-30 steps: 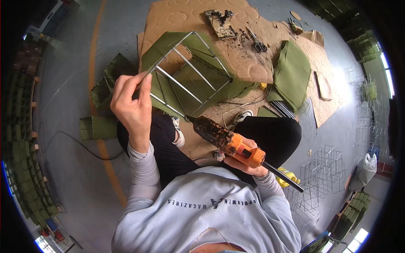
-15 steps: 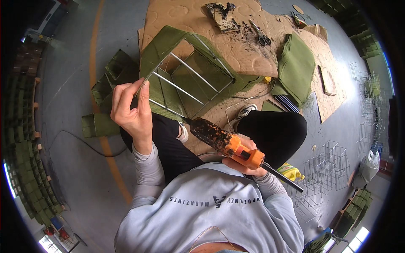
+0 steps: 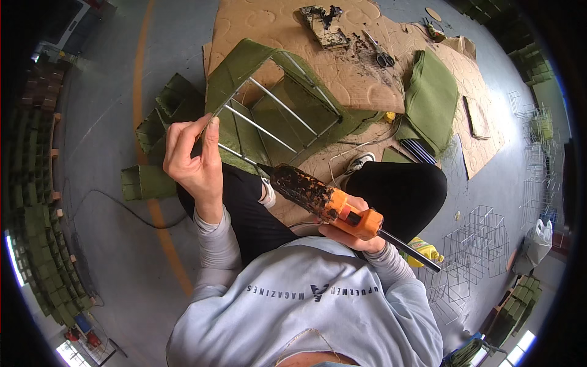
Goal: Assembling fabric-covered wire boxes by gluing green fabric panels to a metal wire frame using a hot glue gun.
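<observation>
A wire-framed box covered in green felt-like fabric lies tilted before me, its open side toward me with silvery metal rods across it. My left hand pinches the fabric edge at the box's near left corner, thumb and fingers pressed together. In my right hand is an orange hot glue gun, its front half caked with black residue. The nozzle meets the near rim of the box, a little right of my left fingers. From the gun's rear sticks a black glue stick.
Cardboard covers the floor ahead, with scissors, a blackened tray-like piece and folded green fabric on it. Green boxes stand at left. Wire frames stand at right. A cable crosses the floor.
The glue gun's nozzle has slid a short way left along the near rim, closer to my left fingers. My left hand keeps its pinch on the corner.
</observation>
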Demonstrator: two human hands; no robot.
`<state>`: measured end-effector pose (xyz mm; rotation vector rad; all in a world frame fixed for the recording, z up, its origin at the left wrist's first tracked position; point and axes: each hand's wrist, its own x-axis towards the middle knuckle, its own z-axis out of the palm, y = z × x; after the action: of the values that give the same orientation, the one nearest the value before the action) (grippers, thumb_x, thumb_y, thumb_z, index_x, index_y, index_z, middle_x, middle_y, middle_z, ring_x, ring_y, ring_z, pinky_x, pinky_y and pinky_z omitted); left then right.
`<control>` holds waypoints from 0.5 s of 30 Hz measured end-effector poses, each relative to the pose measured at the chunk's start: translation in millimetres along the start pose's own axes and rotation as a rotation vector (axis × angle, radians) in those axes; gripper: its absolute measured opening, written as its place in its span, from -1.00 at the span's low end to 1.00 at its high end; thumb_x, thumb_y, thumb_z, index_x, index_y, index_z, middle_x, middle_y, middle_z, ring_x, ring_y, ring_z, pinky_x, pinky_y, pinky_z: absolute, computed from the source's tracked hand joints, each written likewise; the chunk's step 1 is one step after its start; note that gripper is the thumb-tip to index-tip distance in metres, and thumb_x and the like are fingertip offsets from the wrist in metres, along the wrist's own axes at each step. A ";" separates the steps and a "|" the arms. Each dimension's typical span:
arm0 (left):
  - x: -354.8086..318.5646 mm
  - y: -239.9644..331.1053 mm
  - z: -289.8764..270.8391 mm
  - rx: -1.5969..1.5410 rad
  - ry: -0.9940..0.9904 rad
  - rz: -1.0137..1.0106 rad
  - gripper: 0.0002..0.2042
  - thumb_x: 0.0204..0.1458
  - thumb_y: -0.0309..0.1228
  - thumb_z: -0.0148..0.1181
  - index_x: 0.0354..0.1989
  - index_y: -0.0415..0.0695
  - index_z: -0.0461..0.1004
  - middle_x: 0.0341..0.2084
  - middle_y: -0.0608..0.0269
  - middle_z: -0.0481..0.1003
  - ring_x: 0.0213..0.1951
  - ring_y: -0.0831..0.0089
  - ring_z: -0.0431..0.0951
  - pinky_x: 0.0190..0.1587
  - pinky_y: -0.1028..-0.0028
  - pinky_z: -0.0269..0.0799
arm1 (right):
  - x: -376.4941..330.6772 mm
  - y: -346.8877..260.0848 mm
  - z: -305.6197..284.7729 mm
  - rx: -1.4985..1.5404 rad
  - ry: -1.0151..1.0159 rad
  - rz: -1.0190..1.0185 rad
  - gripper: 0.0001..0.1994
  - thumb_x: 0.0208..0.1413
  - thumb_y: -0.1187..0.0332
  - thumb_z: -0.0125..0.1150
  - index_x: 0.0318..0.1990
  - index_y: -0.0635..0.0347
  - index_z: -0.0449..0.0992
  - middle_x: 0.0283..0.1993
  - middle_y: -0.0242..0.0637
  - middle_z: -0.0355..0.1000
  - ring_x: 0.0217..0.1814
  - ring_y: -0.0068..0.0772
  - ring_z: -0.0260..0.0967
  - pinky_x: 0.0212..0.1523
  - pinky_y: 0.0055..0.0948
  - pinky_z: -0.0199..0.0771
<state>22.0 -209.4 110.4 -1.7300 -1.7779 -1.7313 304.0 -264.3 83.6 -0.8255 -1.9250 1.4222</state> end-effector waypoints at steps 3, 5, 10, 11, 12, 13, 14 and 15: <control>-0.2 1.6 1.7 -0.011 -0.002 -0.002 -0.90 -0.01 -0.55 0.39 -0.33 -0.29 0.62 -0.53 0.25 0.47 -0.45 0.44 0.46 -0.36 0.47 0.35 | 1.8 1.1 1.1 0.010 -0.016 -0.016 -0.52 0.03 0.36 0.41 0.11 0.20 0.43 -0.11 -0.28 0.49 -0.15 -0.26 0.47 -0.13 -0.41 0.42; 0.2 2.8 2.7 -0.008 -0.002 -0.001 -0.90 -0.02 -0.55 0.40 -0.34 -0.29 0.62 -0.53 0.25 0.47 -0.45 0.44 0.45 -0.37 0.47 0.35 | 2.8 5.2 3.8 0.041 -0.012 -0.006 -0.53 0.03 0.36 0.41 0.11 0.20 0.43 -0.11 -0.29 0.49 -0.15 -0.27 0.47 -0.13 -0.41 0.42; 1.6 2.8 1.2 0.002 0.006 0.007 -0.90 -0.03 -0.55 0.40 -0.35 -0.28 0.62 -0.54 0.27 0.46 -0.46 0.45 0.44 -0.38 0.47 0.34 | 6.1 3.3 5.9 -0.023 0.005 -0.041 -0.54 0.03 0.37 0.40 0.10 0.18 0.43 -0.13 -0.30 0.48 -0.15 -0.30 0.46 -0.12 -0.43 0.41; 0.3 1.6 0.7 -0.002 0.002 -0.009 -0.90 -0.03 -0.55 0.40 -0.35 -0.28 0.63 -0.54 0.27 0.46 -0.46 0.45 0.44 -0.38 0.47 0.34 | 6.0 5.6 7.0 0.022 -0.015 -0.034 -0.55 0.03 0.37 0.39 0.10 0.17 0.43 -0.13 -0.31 0.48 -0.13 -0.32 0.45 -0.11 -0.43 0.41; -0.7 0.1 0.4 -0.005 -0.001 -0.026 -0.90 -0.03 -0.55 0.40 -0.35 -0.28 0.63 -0.54 0.27 0.46 -0.46 0.45 0.44 -0.38 0.47 0.34 | 6.4 7.1 7.7 0.067 -0.034 -0.026 -0.55 0.04 0.37 0.39 0.10 0.16 0.43 -0.12 -0.33 0.47 -0.12 -0.34 0.45 -0.10 -0.44 0.40; -0.5 1.0 0.2 -0.004 0.000 -0.024 -0.90 -0.03 -0.55 0.40 -0.35 -0.28 0.63 -0.54 0.27 0.46 -0.46 0.45 0.44 -0.38 0.47 0.34 | 6.0 6.9 7.2 0.068 -0.034 -0.028 -0.55 0.04 0.37 0.39 0.10 0.16 0.43 -0.12 -0.33 0.47 -0.12 -0.34 0.45 -0.10 -0.44 0.40; -0.4 1.6 -0.1 -0.012 -0.001 -0.015 -0.90 -0.02 -0.55 0.40 -0.35 -0.28 0.63 -0.54 0.26 0.46 -0.46 0.45 0.44 -0.38 0.47 0.34 | 5.9 6.7 6.8 0.038 -0.031 -0.014 -0.56 0.05 0.36 0.39 0.10 0.15 0.43 -0.10 -0.35 0.47 -0.10 -0.36 0.44 -0.09 -0.45 0.39; -0.4 2.0 -0.3 -0.019 -0.003 -0.005 -0.90 -0.02 -0.55 0.40 -0.35 -0.28 0.63 -0.54 0.26 0.46 -0.46 0.44 0.44 -0.38 0.47 0.34 | 5.9 6.5 6.5 0.008 -0.027 0.001 -0.56 0.06 0.35 0.38 0.10 0.13 0.43 -0.08 -0.36 0.46 -0.07 -0.38 0.43 -0.07 -0.46 0.38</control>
<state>23.4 -210.4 111.5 -1.7381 -1.7746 -1.7548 296.1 -262.1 76.3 -0.8072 -1.9377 1.4480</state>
